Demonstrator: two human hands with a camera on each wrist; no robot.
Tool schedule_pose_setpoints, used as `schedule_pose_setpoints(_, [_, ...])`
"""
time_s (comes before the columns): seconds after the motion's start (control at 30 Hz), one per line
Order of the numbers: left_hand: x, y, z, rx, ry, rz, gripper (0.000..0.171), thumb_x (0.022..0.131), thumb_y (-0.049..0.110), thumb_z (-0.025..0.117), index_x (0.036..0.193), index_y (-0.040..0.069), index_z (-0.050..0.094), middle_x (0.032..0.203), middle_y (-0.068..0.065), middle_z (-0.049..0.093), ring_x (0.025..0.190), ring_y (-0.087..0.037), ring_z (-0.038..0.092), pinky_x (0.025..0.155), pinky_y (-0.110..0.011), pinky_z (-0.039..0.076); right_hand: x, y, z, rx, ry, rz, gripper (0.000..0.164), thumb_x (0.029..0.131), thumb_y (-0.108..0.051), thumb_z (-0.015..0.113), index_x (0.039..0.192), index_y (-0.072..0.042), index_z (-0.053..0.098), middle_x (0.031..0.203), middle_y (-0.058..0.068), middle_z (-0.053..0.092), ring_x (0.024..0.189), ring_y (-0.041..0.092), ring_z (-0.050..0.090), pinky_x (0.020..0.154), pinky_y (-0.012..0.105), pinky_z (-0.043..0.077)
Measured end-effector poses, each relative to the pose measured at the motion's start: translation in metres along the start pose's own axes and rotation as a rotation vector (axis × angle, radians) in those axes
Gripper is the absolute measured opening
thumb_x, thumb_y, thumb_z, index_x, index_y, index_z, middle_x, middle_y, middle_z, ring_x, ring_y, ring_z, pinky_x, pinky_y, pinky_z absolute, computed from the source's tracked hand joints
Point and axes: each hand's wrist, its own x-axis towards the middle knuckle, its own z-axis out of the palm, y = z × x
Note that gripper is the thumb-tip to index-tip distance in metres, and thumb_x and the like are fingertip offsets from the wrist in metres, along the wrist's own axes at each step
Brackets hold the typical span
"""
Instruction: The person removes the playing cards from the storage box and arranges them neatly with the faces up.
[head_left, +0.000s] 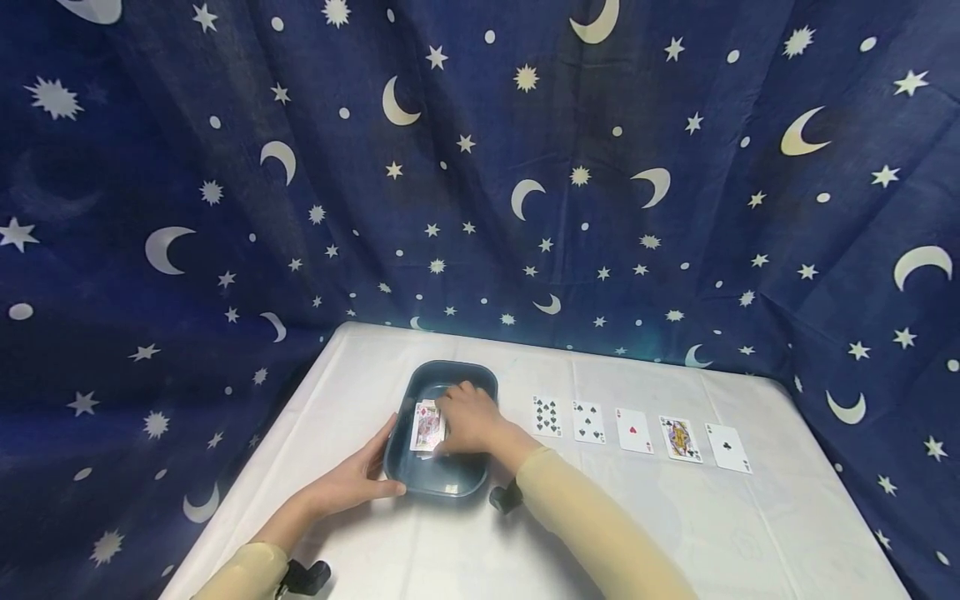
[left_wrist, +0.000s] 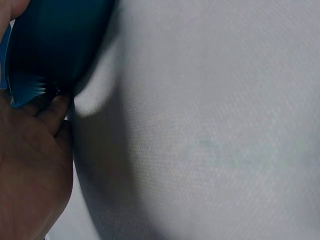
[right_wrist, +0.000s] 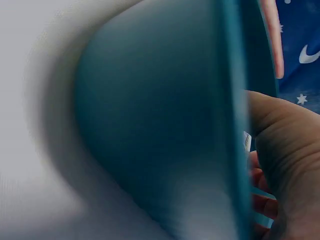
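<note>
A dark teal plastic tray (head_left: pixel 442 481) stands on the white-covered table, with a small stack of playing cards (head_left: pixel 427 427) inside; a red face card is on top. My left hand (head_left: pixel 348 482) grips the tray's left side, thumb at the near left corner. In the left wrist view, fingers (left_wrist: pixel 54 114) curl at the tray's underside. My right hand (head_left: pixel 471 421) reaches over the right rim into the tray and holds the cards by their right side, fingers at the far end and thumb at the near end. The tray wall (right_wrist: pixel 160 120) partly hides this hand in the right wrist view.
Right of the tray, several face-up cards lie in a slanting row: two spade number cards, an ace of hearts (head_left: pixel 634 431), a face card (head_left: pixel 681 439) and an ace of clubs (head_left: pixel 727 447). A dark blue curtain (head_left: pixel 480 192) with moons and stars hangs behind the table.
</note>
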Motion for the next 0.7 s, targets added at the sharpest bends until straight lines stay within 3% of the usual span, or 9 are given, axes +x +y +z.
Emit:
schedule_pose_setpoints(0.13, [0.001, 0.001, 0.000, 0.004, -0.004, -0.001, 0.118, 0.084, 0.034, 0.084, 0.166, 0.030, 0.000, 0.171, -0.012, 0.000, 0.155, -0.036, 0.008, 0.122, -0.050, 0.023, -0.008, 0.007, -0.014, 0.034, 0.041, -0.009, 0.092, 0.070, -0.066, 0.084, 0.142, -0.014, 0.060, 0.137, 0.003, 0.059, 0.121, 0.021, 0.048, 0.109, 0.041, 0.044])
schedule_pose_setpoints(0.33, [0.002, 0.003, 0.003, 0.005, 0.002, -0.009, 0.119, 0.083, 0.035, 0.085, 0.166, 0.030, 0.001, 0.171, -0.012, -0.001, 0.156, -0.035, 0.007, 0.123, -0.049, 0.021, -0.030, 0.026, -0.037, 0.115, 0.090, 0.006, 0.092, 0.074, -0.061, 0.085, 0.147, -0.012, 0.056, 0.141, 0.004, 0.056, 0.129, 0.023, 0.047, 0.113, 0.043, 0.041])
schedule_pose_setpoints(0.7, [0.000, 0.002, 0.001, 0.015, 0.019, -0.011, 0.118, 0.085, 0.034, 0.085, 0.166, 0.033, 0.000, 0.172, -0.009, 0.000, 0.156, -0.034, 0.009, 0.123, -0.049, 0.020, -0.094, 0.089, -0.066, 0.140, 0.178, 0.116, 0.095, 0.073, -0.059, 0.084, 0.150, -0.013, 0.053, 0.142, 0.006, 0.055, 0.134, 0.026, 0.045, 0.116, 0.049, 0.037])
